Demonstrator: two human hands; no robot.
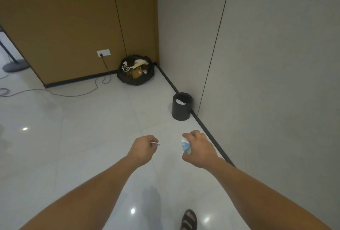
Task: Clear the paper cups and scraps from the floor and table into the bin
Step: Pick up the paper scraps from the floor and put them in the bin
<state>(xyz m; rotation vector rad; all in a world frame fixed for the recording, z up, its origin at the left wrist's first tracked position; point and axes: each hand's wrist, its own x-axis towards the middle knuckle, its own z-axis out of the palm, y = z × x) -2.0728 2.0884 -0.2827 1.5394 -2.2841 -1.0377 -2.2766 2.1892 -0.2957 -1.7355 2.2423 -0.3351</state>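
A crushed white-and-blue paper cup (185, 146) sits in the curled fingers of the right hand (199, 149), held out over the floor (82, 128). Just beside it, the left hand (142, 149) pinches a thin pale scrap (156, 144), possibly a strip of paper; it is too small to tell. Ahead of the right hand stands the black bin (181, 110), upright against the grey wall (257, 64), something white inside. Open tiles lie between hands and bin. Farther off, a full black bag (136, 80) fills the corner, and a cable (73, 94) trails left.
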